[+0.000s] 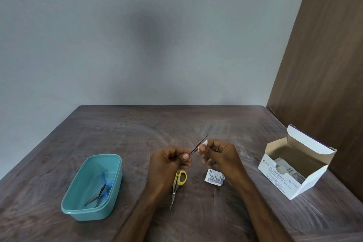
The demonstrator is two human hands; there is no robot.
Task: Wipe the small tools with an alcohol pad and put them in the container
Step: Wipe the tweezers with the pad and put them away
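A pair of tweezers [198, 145] is pinched at its closed end by the left hand [172, 158], its tips angled up and away. A white alcohol pad [202, 146] is pressed around the tweezers by the fingers [202, 149] of the right hand [220, 155]. Below the left fingers, yellow-handled scissors [176, 184] are laid on the table [137, 124]. A torn wrapper [214, 177] is seen below the right fingers. Left of the hands, a teal container [92, 186] is seen with blue scissors [105, 184] inside. An open box [294, 165] is set to the right.

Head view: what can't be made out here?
- Yellow scissors: one handle loop hidden behind the left hand.
- Alcohol pad: mostly covered by right hand fingers; contact with tweezers unclear.
- Torn wrapper: print too small.
- Tools in teal container: overlapping, count uncertain.
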